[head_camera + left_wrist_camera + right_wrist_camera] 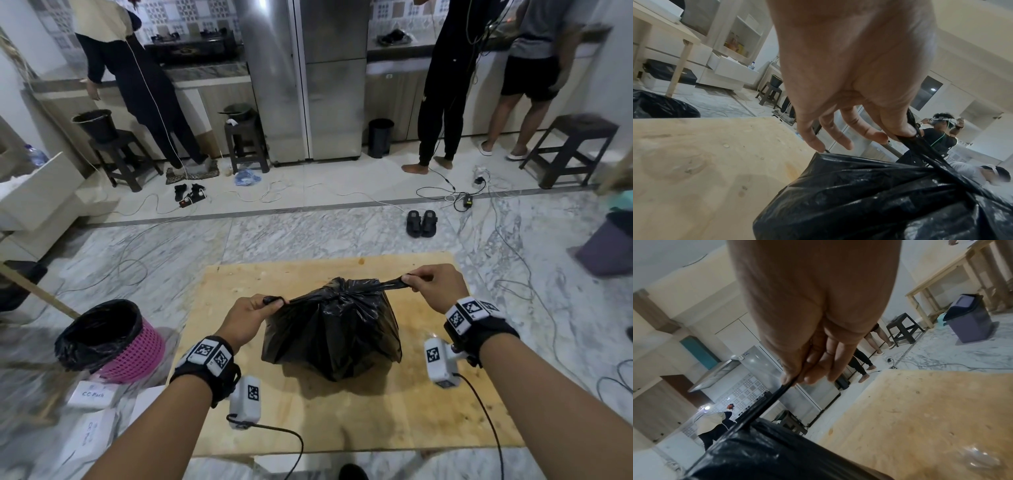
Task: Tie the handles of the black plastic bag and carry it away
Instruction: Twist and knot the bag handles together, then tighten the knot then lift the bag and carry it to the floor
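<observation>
A full black plastic bag [334,329] stands on a wooden board [428,411] on the floor. Its two handles cross in a knot [343,287] at the top. My left hand [255,310] pinches the left handle [274,300] and holds it taut to the left. My right hand [433,282] pinches the right handle [390,283], stretched tight to the right. In the left wrist view my thumb and forefinger [898,128] clamp the handle strip [929,155] above the bag [869,203]. In the right wrist view the taut handle [768,404] runs from my fingers [809,373] down to the bag [760,451].
A pink basket lined with a black bag [113,339] stands left of the board, with white boxes [90,399] beside it. Cables [507,267] trail across the marble floor. Black sandals [421,222] lie ahead. A purple bin [606,246] is at right. Several people stand at the far counters.
</observation>
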`<act>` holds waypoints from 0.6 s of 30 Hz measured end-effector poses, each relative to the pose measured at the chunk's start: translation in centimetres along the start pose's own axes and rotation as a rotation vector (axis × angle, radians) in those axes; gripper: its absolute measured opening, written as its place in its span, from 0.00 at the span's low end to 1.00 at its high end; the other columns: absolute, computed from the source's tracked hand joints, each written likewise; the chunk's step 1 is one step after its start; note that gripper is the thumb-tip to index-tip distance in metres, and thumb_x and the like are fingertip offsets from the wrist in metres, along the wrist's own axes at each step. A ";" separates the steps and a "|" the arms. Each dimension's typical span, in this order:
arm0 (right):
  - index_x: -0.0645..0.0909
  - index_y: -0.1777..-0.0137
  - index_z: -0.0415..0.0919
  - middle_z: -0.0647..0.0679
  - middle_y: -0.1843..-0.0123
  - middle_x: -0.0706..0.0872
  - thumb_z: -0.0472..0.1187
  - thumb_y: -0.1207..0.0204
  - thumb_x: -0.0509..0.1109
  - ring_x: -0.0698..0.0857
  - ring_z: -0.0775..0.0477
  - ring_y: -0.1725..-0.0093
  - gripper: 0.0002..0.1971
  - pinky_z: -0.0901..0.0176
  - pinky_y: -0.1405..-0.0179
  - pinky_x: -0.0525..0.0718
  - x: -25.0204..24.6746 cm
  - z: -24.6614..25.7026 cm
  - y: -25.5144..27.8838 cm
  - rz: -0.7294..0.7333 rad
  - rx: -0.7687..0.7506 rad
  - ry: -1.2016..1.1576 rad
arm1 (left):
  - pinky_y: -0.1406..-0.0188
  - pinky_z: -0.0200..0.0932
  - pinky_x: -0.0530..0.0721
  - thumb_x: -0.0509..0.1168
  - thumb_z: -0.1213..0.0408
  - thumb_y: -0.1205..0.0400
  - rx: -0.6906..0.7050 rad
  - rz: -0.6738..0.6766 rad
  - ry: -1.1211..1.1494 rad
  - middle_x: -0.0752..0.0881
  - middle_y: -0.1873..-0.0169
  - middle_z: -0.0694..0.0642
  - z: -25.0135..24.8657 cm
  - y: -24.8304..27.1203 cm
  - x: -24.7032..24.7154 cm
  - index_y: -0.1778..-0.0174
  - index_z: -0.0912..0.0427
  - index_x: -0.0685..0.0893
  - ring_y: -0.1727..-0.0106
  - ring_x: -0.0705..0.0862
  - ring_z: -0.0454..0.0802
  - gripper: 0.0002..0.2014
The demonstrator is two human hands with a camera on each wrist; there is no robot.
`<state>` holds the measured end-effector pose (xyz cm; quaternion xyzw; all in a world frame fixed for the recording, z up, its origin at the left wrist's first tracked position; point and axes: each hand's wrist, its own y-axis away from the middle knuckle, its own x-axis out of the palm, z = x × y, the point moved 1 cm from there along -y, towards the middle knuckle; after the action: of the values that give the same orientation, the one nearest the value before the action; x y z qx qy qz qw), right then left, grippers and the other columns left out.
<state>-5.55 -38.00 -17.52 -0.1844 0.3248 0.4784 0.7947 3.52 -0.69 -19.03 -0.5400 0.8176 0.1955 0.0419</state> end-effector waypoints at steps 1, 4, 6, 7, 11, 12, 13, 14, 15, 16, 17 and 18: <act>0.94 0.53 0.42 0.49 0.69 0.89 0.48 0.23 0.77 0.83 0.61 0.68 0.10 0.69 0.72 0.71 0.0 0.1 0.0 0.002 0.005 0.000 | 0.50 0.37 0.77 0.69 0.60 0.17 -0.007 -0.004 0.001 0.90 0.45 0.57 0.1 0.0 0.0 0.47 0.58 0.94 0.46 0.86 0.42 0.10; 0.94 0.53 0.41 0.49 0.69 0.90 0.48 0.24 0.77 0.84 0.60 0.68 0.11 0.68 0.72 0.71 0.4 -0.2 0.3 0.006 0.031 -0.011 | 0.51 0.35 0.77 0.69 0.61 0.17 -0.028 -0.011 0.010 0.91 0.47 0.55 0.4 0.3 0.4 0.47 0.58 0.94 0.47 0.85 0.38 0.09; 0.94 0.53 0.41 0.49 0.69 0.90 0.48 0.24 0.77 0.83 0.59 0.68 0.11 0.68 0.73 0.71 0.4 -0.2 0.3 0.011 0.035 -0.006 | 0.52 0.35 0.78 0.69 0.62 0.17 -0.036 -0.015 0.013 0.92 0.51 0.51 0.1 0.4 0.6 0.48 0.58 0.94 0.51 0.86 0.33 0.09; 0.94 0.53 0.41 0.49 0.69 0.90 0.48 0.24 0.77 0.83 0.59 0.69 0.11 0.69 0.73 0.71 0.3 0.0 0.1 0.012 0.034 0.001 | 0.52 0.36 0.78 0.69 0.62 0.17 -0.032 -0.018 0.010 0.93 0.54 0.47 -0.2 0.3 0.5 0.49 0.57 0.94 0.53 0.87 0.30 0.09; 0.94 0.53 0.40 0.49 0.68 0.89 0.47 0.24 0.77 0.83 0.57 0.68 0.10 0.67 0.72 0.73 -0.8 1.6 -0.7 -0.005 0.003 0.033 | 0.63 0.26 0.80 0.69 0.64 0.17 -0.007 -0.041 -0.004 0.92 0.68 0.39 -2.3 -0.2 0.2 0.54 0.54 0.93 0.60 0.88 0.34 0.07; 0.94 0.53 0.40 0.49 0.67 0.89 0.46 0.24 0.77 0.84 0.54 0.66 0.10 0.65 0.70 0.75 -1.1 2.3 -0.8 -0.006 -0.016 0.041 | 0.65 0.26 0.81 0.69 0.63 0.17 0.002 -0.050 -0.019 0.92 0.67 0.42 -2.9 -0.3 0.1 0.53 0.55 0.93 0.59 0.87 0.39 0.07; 0.94 0.52 0.40 0.48 0.66 0.89 0.46 0.24 0.78 0.86 0.51 0.64 0.09 0.62 0.67 0.79 -1.5 3.2 -1.0 -0.008 -0.038 0.039 | 0.65 0.30 0.82 0.70 0.63 0.17 0.014 -0.059 -0.039 0.92 0.65 0.45 -3.6 -0.5 -0.1 0.51 0.56 0.94 0.57 0.87 0.44 0.07; 0.94 0.52 0.40 0.46 0.65 0.91 0.45 0.24 0.78 0.88 0.48 0.62 0.09 0.58 0.62 0.84 -1.8 4.1 -1.2 -0.011 -0.061 0.032 | 0.62 0.35 0.83 0.71 0.61 0.18 0.029 -0.065 -0.067 0.92 0.63 0.47 -4.3 -0.7 -0.3 0.49 0.56 0.94 0.55 0.87 0.47 0.08; 0.94 0.52 0.39 0.45 0.64 0.92 0.46 0.24 0.78 0.90 0.45 0.62 0.10 0.54 0.56 0.88 -2.0 5.2 -1.5 -0.017 -0.088 0.026 | 0.60 0.39 0.82 0.71 0.59 0.19 0.050 -0.069 -0.102 0.93 0.60 0.49 -5.1 -1.0 -0.5 0.48 0.55 0.95 0.54 0.88 0.49 0.08; 0.93 0.52 0.40 0.44 0.65 0.93 0.46 0.24 0.78 0.91 0.44 0.63 0.10 0.51 0.54 0.90 -2.3 6.4 -1.7 -0.022 -0.114 0.021 | 0.60 0.42 0.81 0.72 0.58 0.19 0.069 -0.068 -0.141 0.94 0.59 0.53 -6.0 -1.3 -0.6 0.48 0.55 0.95 0.54 0.89 0.51 0.09; 0.93 0.53 0.40 0.45 0.66 0.92 0.46 0.24 0.78 0.92 0.45 0.64 0.09 0.51 0.54 0.91 -2.4 7.8 -1.9 -0.023 -0.140 0.003 | 0.60 0.43 0.81 0.72 0.57 0.19 0.091 -0.062 -0.184 0.94 0.57 0.58 -7.0 -1.7 -0.6 0.48 0.54 0.95 0.54 0.89 0.52 0.09; 0.93 0.53 0.40 0.46 0.68 0.92 0.45 0.24 0.78 0.92 0.46 0.65 0.08 0.53 0.56 0.92 -2.4 9.3 -2.1 -0.017 -0.168 -0.031 | 0.62 0.44 0.82 0.72 0.57 0.19 0.113 -0.047 -0.231 0.94 0.56 0.60 -8.1 -2.0 -0.3 0.48 0.53 0.95 0.55 0.89 0.54 0.09</act>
<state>-1.30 -34.93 -9.19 -0.2461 0.2697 0.4999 0.7854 6.63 -4.03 -12.06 -0.5295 0.8042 0.2089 0.1709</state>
